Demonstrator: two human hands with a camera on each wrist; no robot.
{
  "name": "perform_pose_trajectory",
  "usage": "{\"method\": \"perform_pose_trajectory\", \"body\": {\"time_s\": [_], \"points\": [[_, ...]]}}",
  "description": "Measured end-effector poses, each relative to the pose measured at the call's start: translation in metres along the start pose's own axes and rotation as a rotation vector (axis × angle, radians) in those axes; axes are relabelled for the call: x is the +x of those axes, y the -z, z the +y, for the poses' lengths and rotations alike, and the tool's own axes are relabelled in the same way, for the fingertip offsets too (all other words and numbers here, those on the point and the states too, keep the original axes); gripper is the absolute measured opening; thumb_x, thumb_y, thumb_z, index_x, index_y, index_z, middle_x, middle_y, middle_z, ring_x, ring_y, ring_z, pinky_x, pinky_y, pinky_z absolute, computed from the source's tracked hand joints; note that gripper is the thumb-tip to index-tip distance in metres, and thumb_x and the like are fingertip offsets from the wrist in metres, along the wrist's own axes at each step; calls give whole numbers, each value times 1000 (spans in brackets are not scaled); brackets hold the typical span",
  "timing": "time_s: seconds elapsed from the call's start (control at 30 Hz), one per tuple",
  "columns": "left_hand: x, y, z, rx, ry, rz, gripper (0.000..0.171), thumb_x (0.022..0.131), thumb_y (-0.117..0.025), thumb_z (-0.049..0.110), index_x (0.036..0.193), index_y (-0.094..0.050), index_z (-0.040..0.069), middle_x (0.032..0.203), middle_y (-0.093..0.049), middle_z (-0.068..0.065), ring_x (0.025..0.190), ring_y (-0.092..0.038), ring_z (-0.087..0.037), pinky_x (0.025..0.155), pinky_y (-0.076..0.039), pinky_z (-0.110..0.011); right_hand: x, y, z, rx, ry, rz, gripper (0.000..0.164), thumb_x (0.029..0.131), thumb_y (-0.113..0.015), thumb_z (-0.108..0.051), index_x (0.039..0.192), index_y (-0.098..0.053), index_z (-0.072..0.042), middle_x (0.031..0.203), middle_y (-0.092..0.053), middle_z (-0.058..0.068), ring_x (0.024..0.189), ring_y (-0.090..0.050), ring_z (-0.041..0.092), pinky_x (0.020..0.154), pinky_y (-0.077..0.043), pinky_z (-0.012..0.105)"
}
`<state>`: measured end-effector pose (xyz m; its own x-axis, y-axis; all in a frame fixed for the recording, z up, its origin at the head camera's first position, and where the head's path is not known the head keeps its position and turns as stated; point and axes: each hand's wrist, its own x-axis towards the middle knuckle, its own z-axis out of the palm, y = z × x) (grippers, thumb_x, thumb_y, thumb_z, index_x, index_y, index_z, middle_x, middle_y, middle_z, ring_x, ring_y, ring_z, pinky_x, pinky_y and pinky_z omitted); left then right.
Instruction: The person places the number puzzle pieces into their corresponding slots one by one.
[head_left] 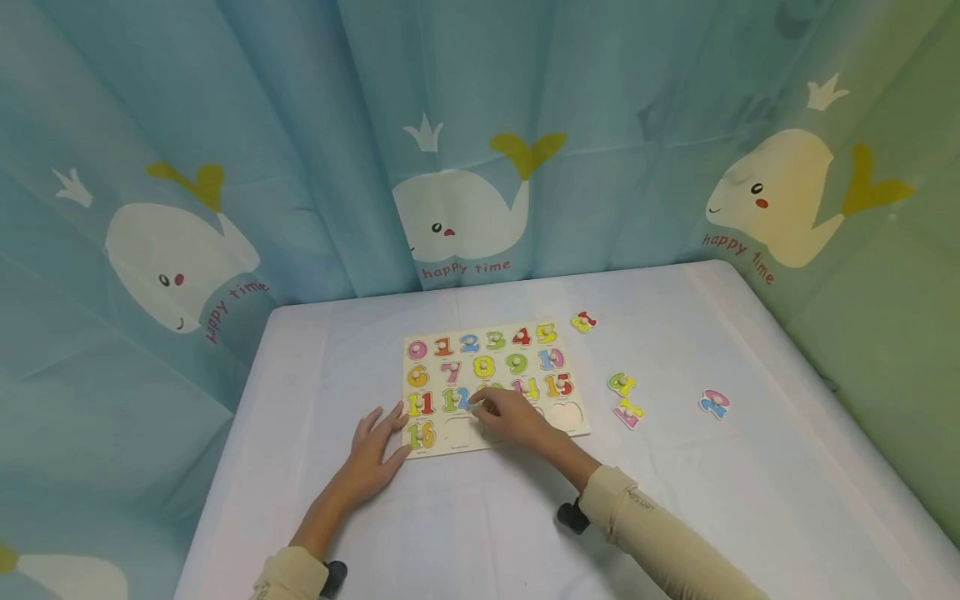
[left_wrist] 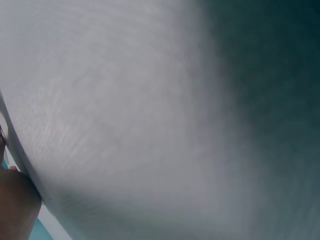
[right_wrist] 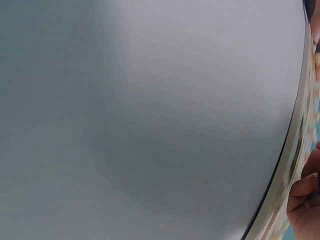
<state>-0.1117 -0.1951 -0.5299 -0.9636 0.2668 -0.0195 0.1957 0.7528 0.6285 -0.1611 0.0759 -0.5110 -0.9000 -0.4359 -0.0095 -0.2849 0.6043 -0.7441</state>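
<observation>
A light wooden number puzzle board (head_left: pixel 457 443) lies on the table, with knobbed number pieces filling its upper rows and the 16 piece (head_left: pixel 422 435) at the lower left. My left hand (head_left: pixel 372 457) rests at the board's left edge, fingers spread and fingertips on its rim. Over the third row, my right hand (head_left: pixel 513 417) has thumb and forefinger pinched together at the blue digit of the 12 piece (head_left: pixel 454 400). It covers much of the 13 piece. The right wrist view catches curled fingers (right_wrist: pixel 304 192) above the board's edge; the left one catches part of the hand (left_wrist: pixel 17 205).
To the board's right lie loose pieces: a red-and-yellow one (head_left: pixel 583 322), a green-and-yellow one (head_left: pixel 622 383), a pink-and-yellow one (head_left: pixel 628 412), and farther right a pink-and-blue one (head_left: pixel 714 403). A white cloth covers the table (head_left: pixel 315 367). Whale-print curtains (head_left: pixel 315 125) hang behind.
</observation>
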Motion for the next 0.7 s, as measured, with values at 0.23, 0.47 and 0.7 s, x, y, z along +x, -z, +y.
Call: {"method": "perform_pose_trajectory", "body": {"time_s": [0.23,0.47,0.7], "points": [[1,0,1,-12,10,-3,44,91,-62,22,131,-50,8,152,-29,-3,139,-12,-32,108,-8,-59,-29,32,35,-4,-101,114,15,91,-63,-17,104,-67,-12,75,-57,-8,67,-49,10,58,-44,25],[1,0,1,10,24,-13,45,91,-61,22,133,-50,9,152,-28,-2,139,-11,-31,107,-15,-59,-65,69,63,-97,-213,350,17,88,-63,-9,103,-65,-1,76,-55,2,68,-50,16,57,-42,29],[1,1,2,11,37,-20,47,91,-60,22,135,-49,10,153,-27,-1,140,-9,-30,107,-13,-60,-106,101,88,-265,-292,513,30,85,-66,-11,108,-62,7,82,-56,14,71,-49,25,55,-40,35]]}}
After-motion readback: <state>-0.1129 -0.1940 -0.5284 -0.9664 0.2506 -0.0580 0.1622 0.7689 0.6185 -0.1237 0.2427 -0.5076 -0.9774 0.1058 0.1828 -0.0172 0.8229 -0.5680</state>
